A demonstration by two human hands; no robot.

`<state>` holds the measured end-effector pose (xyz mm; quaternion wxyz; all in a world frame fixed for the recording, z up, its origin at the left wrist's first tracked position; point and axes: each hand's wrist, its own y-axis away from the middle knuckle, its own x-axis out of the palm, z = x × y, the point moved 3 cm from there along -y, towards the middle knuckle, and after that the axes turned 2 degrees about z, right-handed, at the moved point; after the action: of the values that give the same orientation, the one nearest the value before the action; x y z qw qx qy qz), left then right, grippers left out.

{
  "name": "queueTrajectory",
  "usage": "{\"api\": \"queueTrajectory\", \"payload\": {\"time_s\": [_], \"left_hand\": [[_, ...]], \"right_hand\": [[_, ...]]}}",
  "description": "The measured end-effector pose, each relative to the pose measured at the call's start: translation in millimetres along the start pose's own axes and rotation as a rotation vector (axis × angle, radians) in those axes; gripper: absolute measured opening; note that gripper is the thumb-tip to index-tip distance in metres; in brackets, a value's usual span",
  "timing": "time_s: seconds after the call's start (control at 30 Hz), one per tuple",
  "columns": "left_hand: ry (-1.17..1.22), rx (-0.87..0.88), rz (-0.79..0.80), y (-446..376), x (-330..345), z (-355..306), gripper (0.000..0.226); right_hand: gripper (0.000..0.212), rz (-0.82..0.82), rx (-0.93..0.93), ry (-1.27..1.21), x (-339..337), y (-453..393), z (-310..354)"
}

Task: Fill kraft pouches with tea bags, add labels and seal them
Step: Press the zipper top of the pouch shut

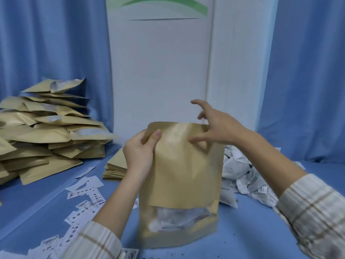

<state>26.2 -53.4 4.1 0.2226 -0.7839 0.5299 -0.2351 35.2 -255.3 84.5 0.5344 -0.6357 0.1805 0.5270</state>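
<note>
At the far left, a big heap of flat brown paper pouches [46,128] is seen on the blue table [252,230]; these are likely the finished ones, though it cannot be told if they are filled or sealed. Small white paper labels with dark print [84,199] are scattered in front of the heap, and a neat stack of thin brown pouches [114,171] is kept just behind them, probably still waiting to be filled. In the middle, one tall brown paper pouch with a clear window [182,184] is held upright on the table. Its top left corner is pinched by the left hand [139,152]. Pale tea bags can be seen through the window, so the filling seems to be done or almost done. The right hand [214,126] is held wide open at the top right edge, with one finger touching the paper; nothing is gripped by it. No label is seen on this side of the pouch, and the top is blurred, so it cannot be told if it is sealed. On the right, a pile of loose white tea bags [240,176] is partly hidden behind the pouch and the arm.
</note>
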Motion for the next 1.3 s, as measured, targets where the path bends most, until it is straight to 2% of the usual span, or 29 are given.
{"api": "queueTrajectory", "payload": {"time_s": [0.03,0.07,0.17,0.27,0.33,0.4,0.53,0.7,0.83,0.93,1.03,1.17,1.3], "left_hand": [[-0.018,0.011,0.03,1.7,2.4,-1.5,0.019],[-0.018,0.011,0.064,3.8,4.9,-3.2,0.016],[0.023,-0.028,0.121,7.3,8.9,-7.1,0.009],[0.167,-0.108,0.089,4.3,2.4,-8.1,0.006],[0.228,-0.093,0.081,2.5,-1.6,-9.3,0.004],[0.19,-0.046,0.066,1.4,-2.3,-10.1,0.004],[0.165,-0.064,-0.039,-0.9,-0.4,-7.0,0.01],[0.056,0.017,-0.044,0.0,1.6,-6.3,0.018],[-0.096,0.099,-0.082,1.9,5.4,-10.9,0.024],[-0.105,0.093,-0.106,3.9,11.2,-14.8,0.023],[-0.053,0.043,-0.061,3.4,12.6,-12.0,0.021],[-0.012,-0.053,0.124,-2.2,14.7,-8.7,0.031],[-0.115,0.029,0.051,-9.7,4.4,-12.3,0.052]], "right_hand": [[0.087,0.021,-0.052,0.036,-0.5,-3.5,9.9],[0.079,0.078,-0.083,0.037,0.4,-7.9,18.0],[0.03,0.242,-0.085,-0.074,6.3,-18.8,32.9],[0.043,0.222,-0.082,-0.09,8.6,-25.1,35.4],[0.04,0.217,-0.075,-0.124,8.9,-26.1,36.4],[0.031,0.232,-0.066,-0.141,7.6,-26.3,40.2],[0.018,0.228,-0.063,-0.215,4.9,-27.8,47.6],[0.023,0.135,0.01,-0.277,5.7,-27.0,45.6],[0.024,0.161,-0.036,-0.278,5.2,-25.5,50.7],[0.024,0.082,-0.056,-0.249,3.0,-31.3,53.8],[0.031,0.071,-0.107,-0.146,4.9,-32.1,56.5],[0.019,0.071,-0.133,-0.195,9.2,-25.9,52.0],[0.017,0.17,-0.1,-0.036,0.0,-21.9,40.0]]}}
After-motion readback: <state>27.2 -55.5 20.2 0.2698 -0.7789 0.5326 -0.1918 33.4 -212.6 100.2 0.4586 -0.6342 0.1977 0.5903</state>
